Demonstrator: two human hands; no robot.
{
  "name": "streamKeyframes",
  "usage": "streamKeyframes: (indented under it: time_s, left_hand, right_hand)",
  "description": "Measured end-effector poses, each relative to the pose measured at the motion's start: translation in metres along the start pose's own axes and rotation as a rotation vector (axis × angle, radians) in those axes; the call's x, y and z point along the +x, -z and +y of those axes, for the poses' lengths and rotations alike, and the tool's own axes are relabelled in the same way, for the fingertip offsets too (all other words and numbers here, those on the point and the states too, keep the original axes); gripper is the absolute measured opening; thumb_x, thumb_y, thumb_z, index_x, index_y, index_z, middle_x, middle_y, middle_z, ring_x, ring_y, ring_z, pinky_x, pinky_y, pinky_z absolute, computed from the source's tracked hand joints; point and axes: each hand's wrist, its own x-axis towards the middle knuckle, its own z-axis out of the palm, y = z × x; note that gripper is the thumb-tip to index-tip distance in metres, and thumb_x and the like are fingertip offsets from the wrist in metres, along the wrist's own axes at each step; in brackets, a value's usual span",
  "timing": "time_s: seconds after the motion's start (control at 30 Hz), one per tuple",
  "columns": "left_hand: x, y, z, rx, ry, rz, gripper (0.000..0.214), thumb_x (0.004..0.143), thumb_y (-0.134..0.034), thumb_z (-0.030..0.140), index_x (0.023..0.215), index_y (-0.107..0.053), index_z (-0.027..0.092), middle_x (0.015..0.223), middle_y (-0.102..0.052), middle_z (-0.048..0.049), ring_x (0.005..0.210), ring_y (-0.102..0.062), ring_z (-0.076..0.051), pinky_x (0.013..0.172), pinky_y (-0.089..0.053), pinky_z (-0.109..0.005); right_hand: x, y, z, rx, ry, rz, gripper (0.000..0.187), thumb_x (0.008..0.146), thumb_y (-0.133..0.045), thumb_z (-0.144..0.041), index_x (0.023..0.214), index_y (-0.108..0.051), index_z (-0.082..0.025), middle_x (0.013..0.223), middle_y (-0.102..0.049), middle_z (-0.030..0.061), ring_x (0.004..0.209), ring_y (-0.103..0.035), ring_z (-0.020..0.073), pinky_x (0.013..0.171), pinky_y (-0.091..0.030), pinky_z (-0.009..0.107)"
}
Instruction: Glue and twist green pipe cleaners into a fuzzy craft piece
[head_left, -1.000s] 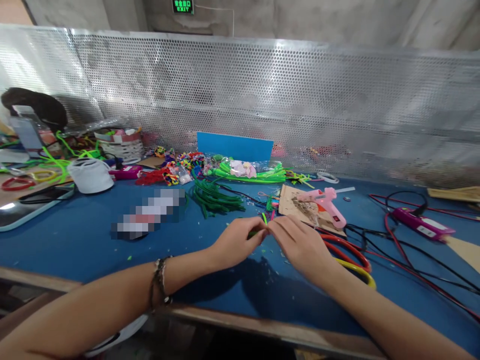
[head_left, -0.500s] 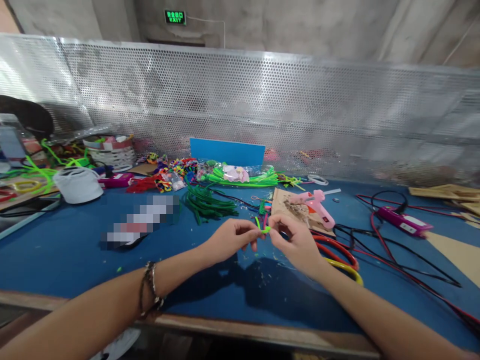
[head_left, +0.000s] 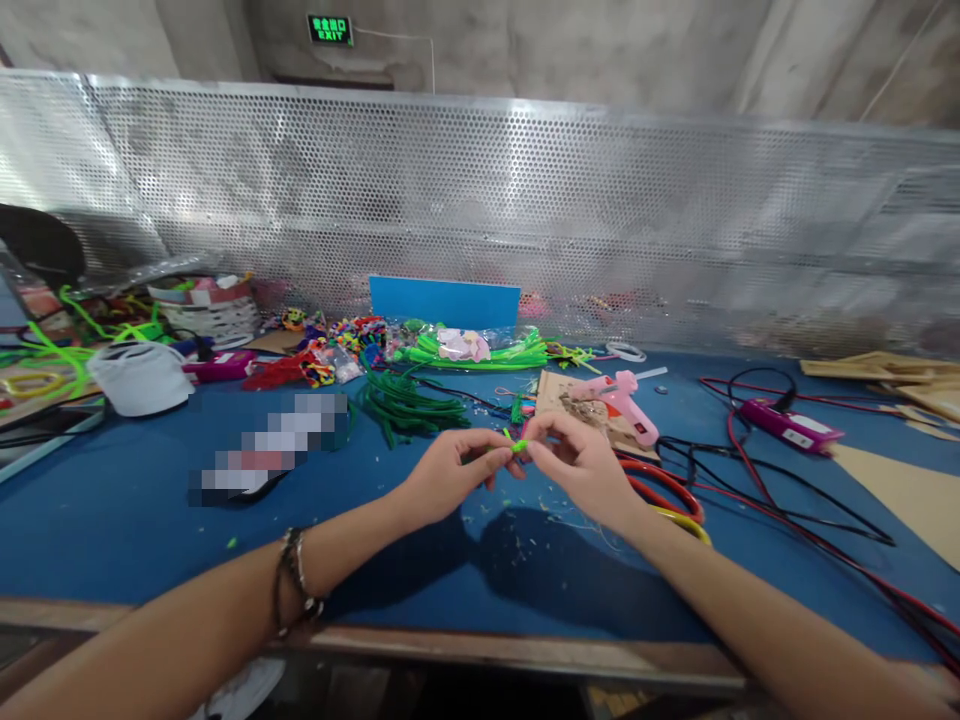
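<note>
Between the fingertips of both hands is a short bright green pipe cleaner [head_left: 518, 446], bent into a small shape. My left hand [head_left: 457, 468] pinches its left end, thumb against fingers. From the other side my right hand [head_left: 577, 462] pinches it close to the bend. Both hands are held above the blue table [head_left: 300, 560], their fingertips almost touching. Just behind them lie a bunch of dark green pipe cleaners [head_left: 409, 402] and a pink glue gun [head_left: 634, 405] resting on a stained piece of cardboard [head_left: 555, 388].
Red-handled scissors [head_left: 667, 487] lie by my right wrist, partly hidden. Black and red cables run to a purple power strip [head_left: 791, 427] at right. A blurred-out flat object [head_left: 270, 450] lies at left, near a white cap [head_left: 142, 378]. A perforated metal screen [head_left: 450, 190] stands behind.
The view has shifted slightly, so the table things sit a little further left. The green pipe cleaner's upright end now lies lower between my fingers. Both hands keep their pinch.
</note>
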Motion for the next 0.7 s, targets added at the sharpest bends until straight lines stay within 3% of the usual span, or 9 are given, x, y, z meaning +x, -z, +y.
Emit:
streamKeyframes:
  time_s: [0.1,0.23,0.4,0.57,0.63,0.7]
  left_hand:
    - [0.002,0.001,-0.002,-0.101,0.032,-0.042,0.021,0.074,-0.046,0.03,0.073,-0.058,0.013,0.059,-0.059,0.0013,0.042,-0.04,-0.005,0.043,-0.032,-0.016]
    - [0.003,0.002,-0.002,-0.093,0.073,-0.025,0.021,0.074,-0.047,0.031,0.069,-0.057,0.013,0.058,-0.058,0.002,0.043,-0.041,-0.005,0.043,-0.032,-0.015]
    - [0.003,0.001,0.001,-0.008,0.116,0.011,0.023,0.075,-0.047,0.029,0.06,-0.053,0.013,0.054,-0.056,0.0029,0.044,-0.039,-0.005,0.044,-0.031,-0.015]
    - [0.001,0.0,0.001,0.139,0.015,0.034,0.019,0.074,-0.049,0.026,0.061,-0.057,0.013,0.057,-0.058,0.0016,0.05,-0.042,-0.006,0.048,-0.032,-0.016]
    - [0.001,0.001,0.001,0.103,0.004,0.041,0.019,0.073,-0.049,0.026,0.062,-0.057,0.013,0.058,-0.059,0.0012,0.049,-0.042,-0.006,0.048,-0.032,-0.016]
    - [0.001,0.002,0.001,-0.028,0.03,0.023,0.017,0.073,-0.049,0.028,0.067,-0.058,0.013,0.061,-0.06,0.0011,0.047,-0.042,-0.005,0.046,-0.033,-0.016]
  right_hand:
    - [0.0,-0.003,-0.001,0.251,-0.153,-0.01,0.009,0.072,-0.047,-0.024,0.072,-0.05,-0.016,0.061,-0.049,-0.0019,0.055,-0.046,0.0086,0.051,-0.038,0.02]
    - [0.001,-0.002,-0.002,0.275,-0.209,-0.05,0.011,0.074,-0.048,-0.026,0.072,-0.052,-0.016,0.062,-0.053,-0.0012,0.056,-0.048,0.0089,0.052,-0.039,0.021]
    - [0.003,0.006,-0.002,-0.133,-0.005,-0.094,0.009,0.076,-0.048,-0.017,0.07,-0.054,-0.015,0.065,-0.056,0.0008,0.061,-0.05,0.0104,0.056,-0.04,0.022]
    - [0.0,0.007,-0.001,-0.523,0.281,-0.143,0.017,0.079,-0.041,-0.012,0.071,-0.056,-0.012,0.072,-0.059,0.0093,0.07,-0.052,0.0179,0.065,-0.041,0.033]
    - [-0.001,0.006,-0.001,-0.441,0.248,-0.106,0.015,0.078,-0.041,-0.013,0.073,-0.056,-0.012,0.072,-0.059,0.009,0.069,-0.053,0.0176,0.065,-0.042,0.033]
    - [-0.001,0.005,-0.002,-0.184,0.103,-0.043,0.01,0.077,-0.045,-0.017,0.075,-0.054,-0.014,0.07,-0.058,0.0057,0.064,-0.053,0.0143,0.06,-0.044,0.028]
